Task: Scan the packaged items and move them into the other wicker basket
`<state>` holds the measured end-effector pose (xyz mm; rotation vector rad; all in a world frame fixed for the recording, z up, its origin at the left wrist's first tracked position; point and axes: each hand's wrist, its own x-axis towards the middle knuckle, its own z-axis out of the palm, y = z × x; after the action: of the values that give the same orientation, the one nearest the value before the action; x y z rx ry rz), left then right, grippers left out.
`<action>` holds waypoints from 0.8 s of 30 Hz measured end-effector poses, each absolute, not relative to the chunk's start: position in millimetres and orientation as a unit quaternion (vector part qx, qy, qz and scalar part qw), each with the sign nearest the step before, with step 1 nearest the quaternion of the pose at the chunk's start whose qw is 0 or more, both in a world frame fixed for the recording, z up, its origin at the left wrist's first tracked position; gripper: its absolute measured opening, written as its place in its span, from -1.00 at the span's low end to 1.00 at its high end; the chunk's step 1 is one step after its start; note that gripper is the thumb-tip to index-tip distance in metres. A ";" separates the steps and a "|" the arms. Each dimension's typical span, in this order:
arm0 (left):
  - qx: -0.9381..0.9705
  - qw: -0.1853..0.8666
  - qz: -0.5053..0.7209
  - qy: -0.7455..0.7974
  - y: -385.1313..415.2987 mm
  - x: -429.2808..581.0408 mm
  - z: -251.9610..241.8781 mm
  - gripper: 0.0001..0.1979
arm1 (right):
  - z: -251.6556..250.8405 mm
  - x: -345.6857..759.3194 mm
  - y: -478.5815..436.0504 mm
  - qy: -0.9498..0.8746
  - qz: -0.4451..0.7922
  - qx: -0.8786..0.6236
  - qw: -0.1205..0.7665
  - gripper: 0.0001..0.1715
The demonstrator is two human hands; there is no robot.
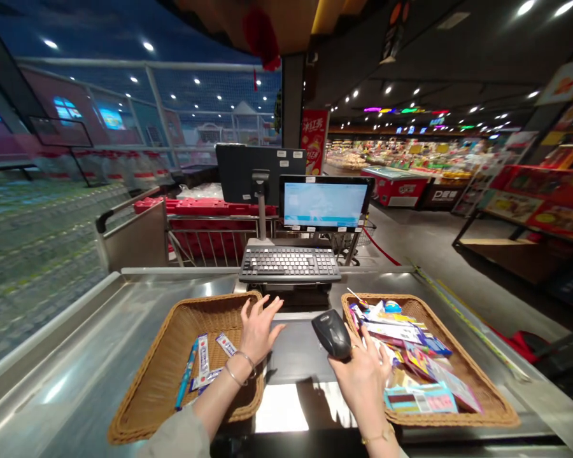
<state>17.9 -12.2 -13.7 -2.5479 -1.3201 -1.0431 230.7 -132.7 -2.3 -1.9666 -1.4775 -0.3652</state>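
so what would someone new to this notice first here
Probably the right-hand wicker basket, heaped with colourful packets, beside the left-hand wicker basket with just a few slim items. Between them, the black scanner stands out at the right hand, its grip unclear, while the open left hand is near the left-hand basket's inner edge. Beyond, a lit screen shows above the keyboard.

The counter (88,337) was smooth, shiny metal. Both baskets (155,362) were roughly woven. The partly hidden scanner (332,333) looked like low-gloss plastic.
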 end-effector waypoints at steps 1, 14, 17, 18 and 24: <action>-0.830 0.046 -0.341 -0.438 -11.9 10.9 -15.2 -0.50 | -3.1 226.9 -130.1 -0.568 -0.135 -0.745 0.323 -0.64; -0.787 0.067 -0.260 -0.555 -7.8 -99.6 -48.1 -0.56 | -22.1 172.4 -100.4 -0.633 -0.028 -0.704 0.320 -0.62; -0.781 0.059 -0.241 -0.573 -6.2 -121.7 -58.3 -0.56 | -24.8 163.4 -94.7 -0.650 -0.014 -0.691 0.315 -0.67; -0.780 0.057 -0.235 -0.577 -5.7 -127.4 -61.1 -0.56 | -26.2 161.2 -93.1 -0.654 -0.012 -0.688 0.315 -0.68; -0.785 0.005 -0.123 -0.607 0.0 -144.8 -72.7 -0.54 | -34.2 153.1 -86.4 -0.662 -0.001 -0.686 0.302 -0.71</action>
<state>-144.8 0.0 -72.7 -2.4574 -1.9018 -0.3858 153.1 -86.4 -34.2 -1.8186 -1.7551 -0.0031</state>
